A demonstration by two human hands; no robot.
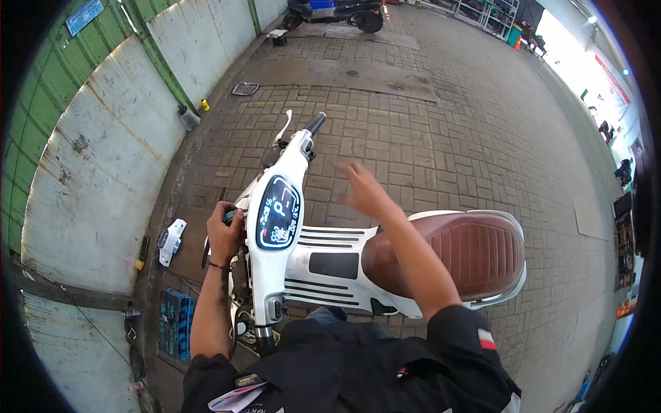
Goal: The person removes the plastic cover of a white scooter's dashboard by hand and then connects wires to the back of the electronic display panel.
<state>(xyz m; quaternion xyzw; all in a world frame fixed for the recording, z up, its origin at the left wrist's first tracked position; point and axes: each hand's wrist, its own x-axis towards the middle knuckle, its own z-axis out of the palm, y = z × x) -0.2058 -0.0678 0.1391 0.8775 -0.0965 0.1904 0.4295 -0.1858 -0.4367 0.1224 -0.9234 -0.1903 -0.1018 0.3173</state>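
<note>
A white scooter (323, 258) stands before me, its handlebar running from near to far on the left side of its footboard. The dash display (280, 212) on the handlebar is lit. My left hand (224, 237) is closed at the front side of the handlebar, beside the display; a small teal thing (230, 217) shows between its fingers, its kind unclear. My right hand (363, 191) is raised over the gap between handlebar and seat, slightly blurred, fingers apart and holding nothing. The brown seat (475, 256) extends to the right, beneath my right forearm.
A white scooter panel (171, 242) and a blue toolbox (176, 323) lie on the floor at left, near a stained metal wall (103, 158). Another scooter (337, 15) is parked at the far end. Brick paving (551, 193) surrounds the scooter.
</note>
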